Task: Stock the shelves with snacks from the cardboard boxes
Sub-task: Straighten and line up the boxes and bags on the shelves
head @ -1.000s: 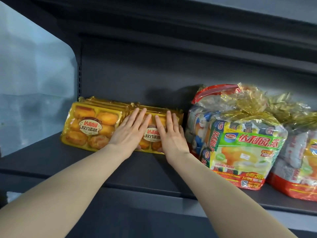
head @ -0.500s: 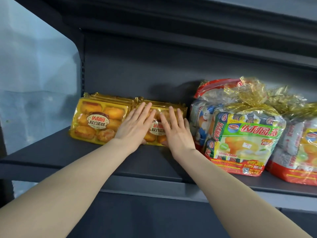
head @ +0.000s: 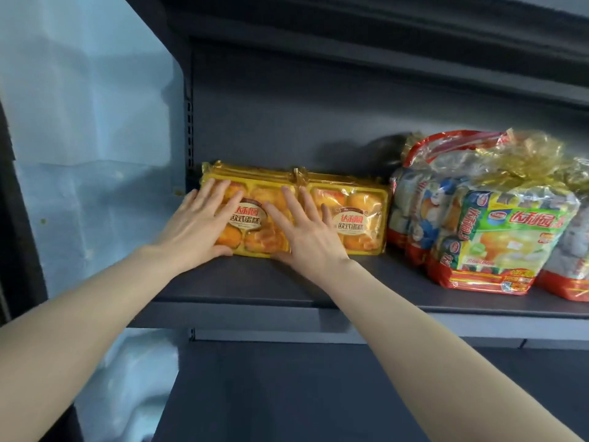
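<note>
Both hands are up on the shelf (head: 255, 283), busy at its left end. The left hand (head: 197, 231) lies flat on the front of the left cake pack (head: 247, 215), fingers straight and spread, thumb tucked along the pack's bottom edge. The right hand (head: 307, 239) is flat too, its spread fingers lying across the seam where that pack meets the right cake pack (head: 353, 218), thumb down by the shelf surface. Nothing is pinched or lifted; this is palms pressing. The two packs stand on edge with more of the same stacked behind them, reaching back towards the back panel (head: 318, 122). Whether they touch it I cannot tell. Just beside them on the right sit the big snack bags (head: 497, 237) with their gold tops. The step looks like squaring up the row. Doing it well calls for even pressure from both palms, pushed straight back, so the front pack stands flush and does not tip forward on release. Go gently, because thin wrap and soft cakes would likely crush under a hard shove. Keep the labels facing out and the seam between the packs closed. The cardboard boxes are out of view.
</note>
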Action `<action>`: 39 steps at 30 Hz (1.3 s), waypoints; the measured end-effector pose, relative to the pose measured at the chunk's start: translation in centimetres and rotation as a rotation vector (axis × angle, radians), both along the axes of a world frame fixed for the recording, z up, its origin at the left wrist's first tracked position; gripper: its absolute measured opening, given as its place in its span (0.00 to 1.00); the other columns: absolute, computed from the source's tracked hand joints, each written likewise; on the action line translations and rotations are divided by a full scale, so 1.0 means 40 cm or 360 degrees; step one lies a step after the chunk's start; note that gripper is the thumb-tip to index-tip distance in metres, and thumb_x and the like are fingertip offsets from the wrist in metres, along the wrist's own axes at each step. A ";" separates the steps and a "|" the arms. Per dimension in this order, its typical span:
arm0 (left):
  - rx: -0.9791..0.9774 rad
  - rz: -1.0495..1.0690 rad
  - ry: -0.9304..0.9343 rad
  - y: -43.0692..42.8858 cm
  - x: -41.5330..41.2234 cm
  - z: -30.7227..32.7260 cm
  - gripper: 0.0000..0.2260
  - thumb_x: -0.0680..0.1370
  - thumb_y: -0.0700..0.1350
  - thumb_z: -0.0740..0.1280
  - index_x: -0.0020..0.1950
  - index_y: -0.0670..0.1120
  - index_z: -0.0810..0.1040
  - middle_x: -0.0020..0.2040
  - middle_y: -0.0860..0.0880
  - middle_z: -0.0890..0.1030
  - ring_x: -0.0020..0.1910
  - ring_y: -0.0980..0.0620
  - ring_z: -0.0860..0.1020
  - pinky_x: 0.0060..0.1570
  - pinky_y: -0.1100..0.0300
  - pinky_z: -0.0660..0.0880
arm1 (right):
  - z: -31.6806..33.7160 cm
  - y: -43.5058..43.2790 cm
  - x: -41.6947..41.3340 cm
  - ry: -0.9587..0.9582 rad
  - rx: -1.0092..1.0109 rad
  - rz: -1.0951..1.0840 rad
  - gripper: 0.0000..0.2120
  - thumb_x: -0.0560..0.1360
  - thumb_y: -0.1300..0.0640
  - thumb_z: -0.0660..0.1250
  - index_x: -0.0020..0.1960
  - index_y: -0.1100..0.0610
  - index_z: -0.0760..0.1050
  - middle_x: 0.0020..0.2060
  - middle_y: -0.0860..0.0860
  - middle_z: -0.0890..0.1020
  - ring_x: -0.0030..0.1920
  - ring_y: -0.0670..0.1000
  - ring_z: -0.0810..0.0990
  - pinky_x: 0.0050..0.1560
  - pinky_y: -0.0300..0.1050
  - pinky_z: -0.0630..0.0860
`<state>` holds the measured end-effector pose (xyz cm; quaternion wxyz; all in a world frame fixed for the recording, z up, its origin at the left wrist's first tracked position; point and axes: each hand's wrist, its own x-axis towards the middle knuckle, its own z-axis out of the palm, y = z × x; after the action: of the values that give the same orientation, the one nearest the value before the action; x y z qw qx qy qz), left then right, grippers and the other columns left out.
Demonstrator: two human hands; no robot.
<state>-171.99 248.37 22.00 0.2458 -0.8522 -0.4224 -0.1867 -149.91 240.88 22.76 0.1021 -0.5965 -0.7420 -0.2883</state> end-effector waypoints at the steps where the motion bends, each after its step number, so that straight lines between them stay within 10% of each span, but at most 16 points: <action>1: 0.0026 -0.0034 0.0029 0.012 0.004 0.000 0.51 0.72 0.61 0.72 0.81 0.48 0.40 0.81 0.43 0.40 0.79 0.43 0.40 0.77 0.44 0.46 | -0.004 0.021 -0.009 -0.0016 -0.0030 -0.0004 0.42 0.78 0.38 0.64 0.81 0.45 0.42 0.81 0.53 0.41 0.80 0.62 0.39 0.77 0.68 0.51; 19: 0.0195 0.0145 0.0018 0.092 0.061 0.011 0.59 0.67 0.59 0.77 0.80 0.47 0.36 0.80 0.39 0.41 0.79 0.37 0.41 0.75 0.34 0.46 | -0.001 0.166 -0.035 -0.0126 0.0053 -0.0042 0.51 0.76 0.44 0.70 0.81 0.49 0.34 0.80 0.56 0.35 0.78 0.62 0.33 0.78 0.58 0.43; 23: 0.0202 0.0090 0.0039 0.060 0.055 0.035 0.62 0.63 0.62 0.79 0.81 0.45 0.39 0.81 0.38 0.44 0.79 0.38 0.43 0.75 0.35 0.48 | 0.027 0.113 0.026 -0.0012 0.0250 -0.0071 0.50 0.73 0.44 0.74 0.82 0.49 0.45 0.81 0.56 0.47 0.80 0.62 0.44 0.78 0.64 0.52; 30: 0.0113 0.0157 0.0099 0.049 0.121 0.043 0.64 0.66 0.64 0.77 0.77 0.48 0.28 0.79 0.40 0.35 0.78 0.39 0.36 0.74 0.33 0.42 | 0.031 0.047 0.190 0.0058 -0.0071 -0.0409 0.62 0.67 0.33 0.74 0.77 0.44 0.27 0.78 0.56 0.30 0.77 0.65 0.30 0.72 0.77 0.43; 39: 0.0231 0.0277 0.0094 0.058 0.162 0.033 0.63 0.66 0.62 0.77 0.79 0.49 0.30 0.80 0.39 0.37 0.78 0.35 0.38 0.71 0.29 0.43 | 0.001 0.114 0.196 0.0059 0.0061 -0.0388 0.63 0.69 0.40 0.77 0.78 0.45 0.27 0.79 0.57 0.34 0.77 0.67 0.33 0.69 0.80 0.40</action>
<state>-165.52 250.70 23.33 0.3345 -0.7974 -0.4727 -0.1697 -142.08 245.44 22.79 0.0914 -0.6854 -0.6564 -0.3017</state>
